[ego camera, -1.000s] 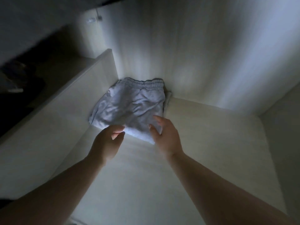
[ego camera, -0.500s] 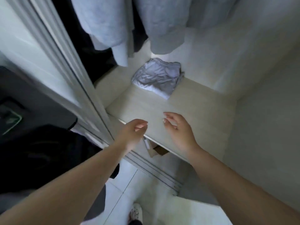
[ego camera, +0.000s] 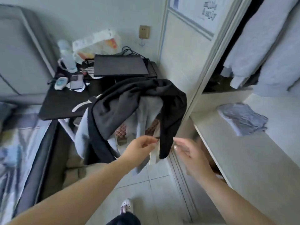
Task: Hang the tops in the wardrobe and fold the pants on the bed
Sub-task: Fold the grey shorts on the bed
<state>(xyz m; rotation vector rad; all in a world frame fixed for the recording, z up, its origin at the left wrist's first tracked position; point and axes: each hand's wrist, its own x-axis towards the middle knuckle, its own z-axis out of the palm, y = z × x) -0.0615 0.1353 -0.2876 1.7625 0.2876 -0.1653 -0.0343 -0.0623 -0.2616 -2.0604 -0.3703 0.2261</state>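
Folded pants (ego camera: 243, 118), pale grey, lie flat on the wardrobe shelf (ego camera: 253, 159), back from its front edge, with bare shelf between them and that edge. Their long axis runs roughly from the shelf's front edge toward the wardrobe's back. Grey tops (ego camera: 266, 46) hang above the shelf. Left of the shelf, past the wardrobe's door frame (ego camera: 209, 65), a black garment (ego camera: 129, 101) is draped in a heap over lighter clothes, one dark end hanging down toward the tiled floor (ego camera: 154, 189). Both hands are just in front of that hanging end, close together but apart: the left hand (ego camera: 139, 151) has thumb and fingers drawn together, whether pinching anything cannot be told; the right hand (ego camera: 191, 155) is blurred, fingers loosely spread, holding nothing. Farther left of the shelf stands a dark surface (ego camera: 61, 104) carrying a laptop (ego camera: 120, 65), and beyond it a bed (ego camera: 17, 143). Half a second ago both hands hovered over the shelf's front edge; the view has since swung left, away from the wardrobe.
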